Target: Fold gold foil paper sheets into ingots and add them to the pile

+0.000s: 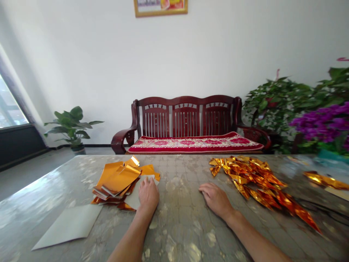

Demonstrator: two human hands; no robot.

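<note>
My left hand (148, 194) is on a pale-backed sheet of foil paper (134, 194) at the right side of an orange-gold pile. Its fingers bend over the sheet's edge; the fingertips are partly hidden. The pile of gold foil sheets (117, 177) lies loosely stacked, some showing their pale backs. My right hand (215, 198) rests on the table with its fingers reaching forward and left, and nothing shows in it. Close to its right lies a heap of folded, shiny gold foil pieces (253, 178) with pointed ends.
A separate pale sheet (69, 223) lies at the left on the patterned table (177, 233). Another gold foil piece (325, 180), dark cords (321, 208) and clear plastic (296, 162) are at the right. Beyond stand a wooden bench (187, 120) and potted plants (73, 127).
</note>
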